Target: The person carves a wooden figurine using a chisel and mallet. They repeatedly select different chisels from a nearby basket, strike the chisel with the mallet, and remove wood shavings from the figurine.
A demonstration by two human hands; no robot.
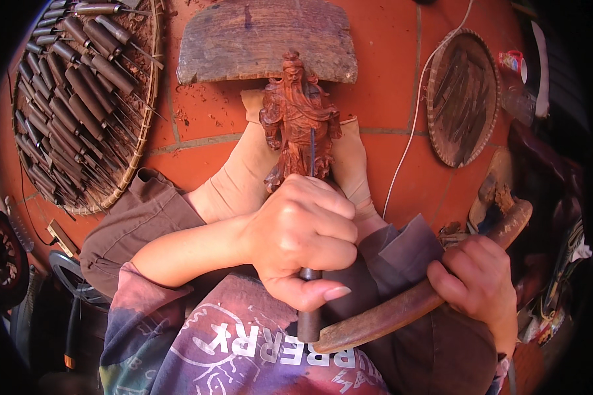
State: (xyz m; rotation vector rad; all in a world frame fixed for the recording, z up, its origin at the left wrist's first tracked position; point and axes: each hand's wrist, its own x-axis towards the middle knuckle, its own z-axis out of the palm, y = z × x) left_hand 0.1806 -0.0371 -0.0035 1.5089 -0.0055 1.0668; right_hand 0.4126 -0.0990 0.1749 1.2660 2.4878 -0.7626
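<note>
A reddish-brown carved wooden figurine (298, 108) with a long beard and robes stands between my bare feet (240, 164), which flank its lower part. My left hand (310, 230) is closed in a fist round the dark handle of a chisel (310, 324). The thin blade points away from me and its tip meets the front of the robe. Low on the right, my right hand (478, 283) grips a curved wooden mallet (382, 320). The mallet's near end lies right by the butt of the chisel handle; whether they touch I cannot tell.
A worn, curved wooden board (263, 43) lies beyond the figurine. At far left a round woven tray (145, 141) holds many chisels. On the right is a smaller basket (435, 131) of thin tools, with a white cable (410, 141) beside it. Wood chips dot the red tiles (392, 62).
</note>
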